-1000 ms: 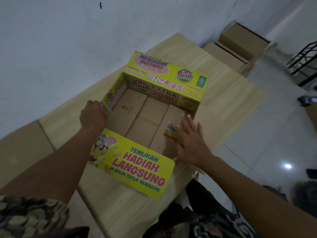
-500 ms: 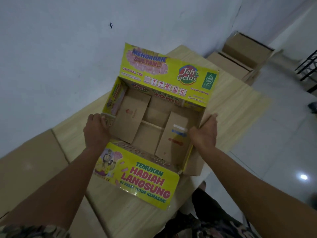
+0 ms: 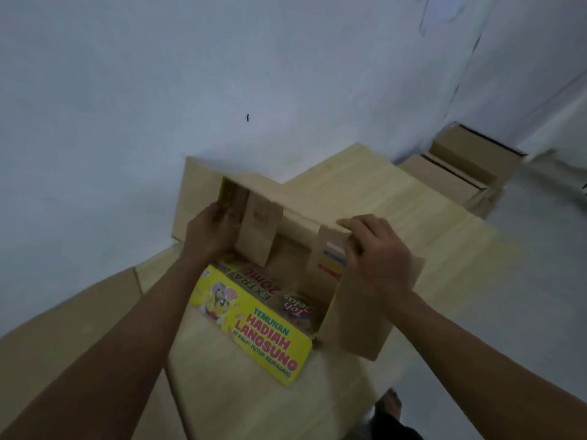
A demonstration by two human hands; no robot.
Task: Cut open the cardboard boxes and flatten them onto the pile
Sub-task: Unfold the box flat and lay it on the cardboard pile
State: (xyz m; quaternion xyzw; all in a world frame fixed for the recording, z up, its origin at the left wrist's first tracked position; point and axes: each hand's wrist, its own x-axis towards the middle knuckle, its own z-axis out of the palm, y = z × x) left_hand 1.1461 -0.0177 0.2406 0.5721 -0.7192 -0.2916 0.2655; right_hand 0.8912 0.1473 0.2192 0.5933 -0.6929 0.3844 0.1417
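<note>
Plain storeroom-like room: bare white wall [image 3: 158,90], wooden table [image 3: 413,249], cardboard boxes [image 3: 460,166] stacked on floor.

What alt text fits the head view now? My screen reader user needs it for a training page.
Two bare hands tip up a yellow Teh Gelas cardboard box on a pale wooden table: the left hand grips its left side, the right hand grips its right edge. Plain brown boxes sit beyond against the white wall.

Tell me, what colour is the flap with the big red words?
Bright yellow flap, seen in the head view.
</note>
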